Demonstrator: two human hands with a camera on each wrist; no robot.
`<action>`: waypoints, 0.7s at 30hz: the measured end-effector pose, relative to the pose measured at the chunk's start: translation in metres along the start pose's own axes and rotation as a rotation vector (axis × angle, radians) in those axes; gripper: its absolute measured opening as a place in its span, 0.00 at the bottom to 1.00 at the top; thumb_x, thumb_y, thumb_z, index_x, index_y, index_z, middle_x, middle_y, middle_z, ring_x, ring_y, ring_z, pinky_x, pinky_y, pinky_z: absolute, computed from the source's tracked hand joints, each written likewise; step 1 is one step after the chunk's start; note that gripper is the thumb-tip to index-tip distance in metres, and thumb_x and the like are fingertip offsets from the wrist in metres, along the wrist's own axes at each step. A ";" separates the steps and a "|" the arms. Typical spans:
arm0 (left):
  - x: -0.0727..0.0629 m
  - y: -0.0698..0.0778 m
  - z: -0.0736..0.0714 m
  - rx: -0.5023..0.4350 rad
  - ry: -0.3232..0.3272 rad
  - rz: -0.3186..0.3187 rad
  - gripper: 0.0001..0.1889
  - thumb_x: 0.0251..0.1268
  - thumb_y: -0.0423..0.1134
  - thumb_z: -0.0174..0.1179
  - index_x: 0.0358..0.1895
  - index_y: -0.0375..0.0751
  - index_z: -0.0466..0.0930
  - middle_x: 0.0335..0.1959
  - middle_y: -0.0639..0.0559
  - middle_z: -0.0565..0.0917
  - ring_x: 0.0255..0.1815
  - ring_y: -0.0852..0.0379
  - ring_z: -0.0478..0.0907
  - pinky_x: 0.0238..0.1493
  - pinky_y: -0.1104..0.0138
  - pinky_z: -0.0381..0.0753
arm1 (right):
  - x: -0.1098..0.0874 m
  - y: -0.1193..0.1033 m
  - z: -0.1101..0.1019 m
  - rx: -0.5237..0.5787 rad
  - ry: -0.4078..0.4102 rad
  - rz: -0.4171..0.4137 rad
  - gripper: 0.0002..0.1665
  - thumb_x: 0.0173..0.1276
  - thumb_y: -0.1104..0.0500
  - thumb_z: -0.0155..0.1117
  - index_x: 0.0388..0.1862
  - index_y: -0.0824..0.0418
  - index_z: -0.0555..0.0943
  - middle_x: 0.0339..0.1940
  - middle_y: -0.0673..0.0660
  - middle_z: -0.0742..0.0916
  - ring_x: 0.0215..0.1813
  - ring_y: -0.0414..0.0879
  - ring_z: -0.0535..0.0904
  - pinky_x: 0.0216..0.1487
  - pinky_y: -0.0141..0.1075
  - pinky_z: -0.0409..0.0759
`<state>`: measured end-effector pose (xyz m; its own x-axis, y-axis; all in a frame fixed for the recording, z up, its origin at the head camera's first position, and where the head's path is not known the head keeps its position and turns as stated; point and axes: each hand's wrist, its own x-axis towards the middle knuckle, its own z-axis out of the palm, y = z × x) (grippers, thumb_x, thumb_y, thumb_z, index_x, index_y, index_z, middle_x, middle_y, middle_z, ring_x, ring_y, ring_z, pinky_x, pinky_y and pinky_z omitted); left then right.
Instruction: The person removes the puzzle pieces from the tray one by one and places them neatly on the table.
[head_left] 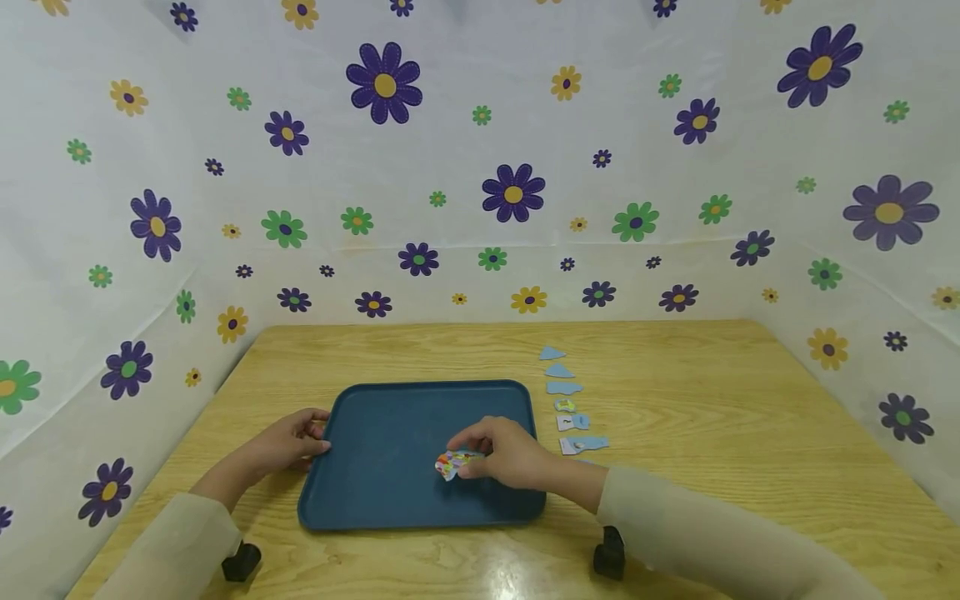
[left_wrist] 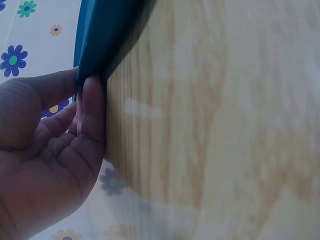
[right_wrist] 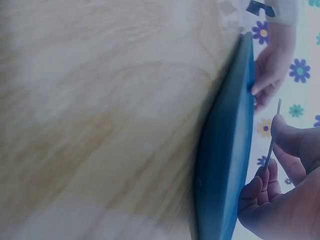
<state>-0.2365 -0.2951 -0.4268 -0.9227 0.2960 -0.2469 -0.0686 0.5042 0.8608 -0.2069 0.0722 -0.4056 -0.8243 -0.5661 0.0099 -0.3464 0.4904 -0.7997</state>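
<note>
A blue rectangular tray [head_left: 375, 433] lies on the wooden table. At its left edge my left hand [head_left: 296, 440] pinches the rim, thumb on top and fingers beneath, as the left wrist view also shows. Over the right half of the tray, my right hand [head_left: 508, 454] holds a small, flat, colourful puzzle piece [head_left: 450, 463] between thumb and fingers. Seen edge-on in the right wrist view, this puzzle piece [right_wrist: 270, 150] is thin and stands above the tray's rim. My fingers hide part of its print.
Several flat, mostly light-blue puzzle pieces [head_left: 564, 388] lie in a column just right of the tray. One small piece [head_left: 565, 406] there is green and yellow. A white flowered cloth [head_left: 450, 150] encloses the table [head_left: 712, 433] at the back and sides.
</note>
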 end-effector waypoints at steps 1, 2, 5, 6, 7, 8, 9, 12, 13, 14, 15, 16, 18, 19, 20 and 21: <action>0.000 0.000 0.000 -0.001 0.000 0.000 0.29 0.70 0.30 0.56 0.69 0.23 0.55 0.40 0.42 0.67 0.35 0.49 0.70 0.34 0.58 0.76 | -0.001 0.001 -0.002 0.002 0.007 -0.003 0.16 0.61 0.63 0.72 0.49 0.55 0.86 0.38 0.48 0.78 0.39 0.46 0.71 0.40 0.39 0.73; 0.000 0.001 0.000 -0.002 -0.001 0.000 0.29 0.70 0.29 0.56 0.68 0.23 0.56 0.40 0.42 0.67 0.35 0.49 0.70 0.34 0.58 0.76 | -0.003 0.002 -0.004 0.004 0.012 -0.009 0.16 0.61 0.63 0.72 0.49 0.55 0.86 0.38 0.48 0.78 0.40 0.46 0.71 0.41 0.40 0.73; 0.000 0.001 0.000 -0.005 0.001 -0.002 0.29 0.70 0.29 0.56 0.68 0.23 0.56 0.40 0.42 0.67 0.35 0.50 0.71 0.34 0.58 0.76 | -0.008 0.006 -0.010 0.003 0.027 -0.018 0.16 0.61 0.62 0.72 0.50 0.54 0.86 0.39 0.48 0.79 0.41 0.46 0.72 0.41 0.40 0.73; 0.000 0.001 0.000 -0.005 0.000 -0.002 0.29 0.70 0.29 0.56 0.68 0.23 0.56 0.40 0.42 0.67 0.35 0.50 0.71 0.34 0.58 0.76 | -0.010 0.007 -0.012 0.001 0.034 -0.019 0.16 0.62 0.61 0.72 0.49 0.54 0.86 0.39 0.48 0.79 0.41 0.46 0.72 0.41 0.40 0.73; 0.000 0.000 0.000 -0.006 0.000 -0.003 0.29 0.70 0.29 0.56 0.68 0.23 0.56 0.40 0.42 0.67 0.35 0.50 0.71 0.34 0.58 0.76 | -0.013 0.009 -0.014 0.001 0.044 -0.020 0.16 0.61 0.61 0.72 0.49 0.54 0.86 0.39 0.49 0.79 0.41 0.47 0.72 0.41 0.41 0.74; 0.000 0.000 -0.001 -0.005 -0.001 -0.003 0.29 0.70 0.30 0.56 0.69 0.23 0.55 0.40 0.42 0.67 0.35 0.50 0.71 0.34 0.58 0.76 | -0.015 0.010 -0.016 0.001 0.054 -0.016 0.16 0.61 0.60 0.72 0.49 0.53 0.86 0.39 0.49 0.79 0.41 0.47 0.72 0.40 0.40 0.73; 0.001 -0.001 -0.001 -0.004 -0.003 -0.002 0.29 0.70 0.30 0.56 0.69 0.23 0.55 0.40 0.42 0.67 0.35 0.50 0.71 0.34 0.58 0.76 | -0.018 0.012 -0.017 0.006 0.064 -0.008 0.16 0.61 0.60 0.72 0.49 0.53 0.86 0.40 0.49 0.79 0.41 0.47 0.72 0.40 0.40 0.73; 0.003 -0.003 -0.002 -0.008 -0.009 0.005 0.30 0.70 0.30 0.56 0.69 0.23 0.54 0.41 0.42 0.67 0.35 0.49 0.71 0.34 0.58 0.75 | -0.027 0.017 -0.025 0.022 0.101 0.006 0.16 0.61 0.60 0.73 0.49 0.52 0.86 0.40 0.50 0.79 0.41 0.47 0.72 0.40 0.41 0.73; 0.003 -0.003 -0.002 -0.008 -0.010 0.006 0.30 0.70 0.30 0.56 0.69 0.23 0.54 0.41 0.42 0.68 0.35 0.49 0.71 0.34 0.58 0.75 | -0.031 0.019 -0.028 0.025 0.113 0.010 0.16 0.61 0.60 0.73 0.49 0.52 0.86 0.40 0.50 0.79 0.41 0.47 0.72 0.40 0.41 0.73; 0.004 -0.003 -0.002 -0.009 -0.010 0.005 0.30 0.71 0.30 0.56 0.69 0.23 0.54 0.41 0.42 0.68 0.35 0.49 0.71 0.34 0.58 0.76 | -0.034 0.021 -0.031 0.031 0.123 0.013 0.16 0.61 0.59 0.73 0.49 0.53 0.86 0.41 0.50 0.79 0.41 0.48 0.72 0.40 0.41 0.73; 0.004 -0.003 -0.002 -0.012 -0.010 0.003 0.30 0.70 0.30 0.56 0.69 0.23 0.54 0.41 0.41 0.68 0.35 0.49 0.71 0.34 0.58 0.76 | -0.037 0.023 -0.034 0.034 0.131 0.017 0.16 0.61 0.60 0.73 0.49 0.53 0.86 0.40 0.50 0.79 0.41 0.48 0.72 0.40 0.41 0.73; 0.004 -0.003 -0.002 -0.014 -0.010 0.001 0.30 0.71 0.30 0.56 0.69 0.23 0.54 0.41 0.42 0.68 0.35 0.49 0.71 0.34 0.58 0.76 | -0.041 0.024 -0.037 0.035 0.139 0.018 0.16 0.61 0.60 0.73 0.49 0.53 0.86 0.40 0.50 0.79 0.41 0.48 0.72 0.39 0.41 0.73; 0.004 -0.003 -0.002 -0.014 -0.009 -0.005 0.30 0.70 0.30 0.56 0.69 0.23 0.54 0.41 0.42 0.67 0.35 0.49 0.71 0.34 0.58 0.76 | -0.049 0.027 -0.042 0.038 0.151 0.024 0.17 0.61 0.60 0.73 0.49 0.54 0.85 0.40 0.50 0.79 0.40 0.49 0.72 0.38 0.40 0.73; 0.004 -0.003 -0.002 -0.016 -0.007 -0.010 0.30 0.70 0.30 0.56 0.69 0.23 0.54 0.41 0.42 0.67 0.35 0.49 0.71 0.35 0.58 0.76 | -0.053 0.028 -0.045 0.040 0.155 0.027 0.17 0.60 0.61 0.73 0.49 0.55 0.85 0.39 0.51 0.79 0.40 0.49 0.72 0.37 0.40 0.74; 0.004 -0.003 -0.001 -0.016 -0.006 -0.012 0.30 0.70 0.29 0.56 0.69 0.23 0.54 0.41 0.42 0.67 0.35 0.49 0.71 0.35 0.58 0.76 | -0.056 0.029 -0.047 0.041 0.159 0.027 0.17 0.60 0.61 0.73 0.49 0.55 0.85 0.38 0.51 0.79 0.39 0.49 0.72 0.37 0.40 0.74; 0.003 -0.003 -0.001 -0.015 -0.006 -0.013 0.30 0.70 0.29 0.56 0.69 0.23 0.54 0.41 0.42 0.67 0.35 0.49 0.71 0.35 0.58 0.76 | -0.060 0.031 -0.049 0.040 0.164 0.033 0.17 0.60 0.61 0.73 0.49 0.56 0.85 0.38 0.51 0.79 0.39 0.49 0.72 0.37 0.40 0.74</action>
<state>-0.2399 -0.2966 -0.4294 -0.9194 0.2945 -0.2606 -0.0861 0.4959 0.8641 -0.1903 0.1537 -0.4015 -0.8981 -0.4327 0.0790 -0.3029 0.4783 -0.8243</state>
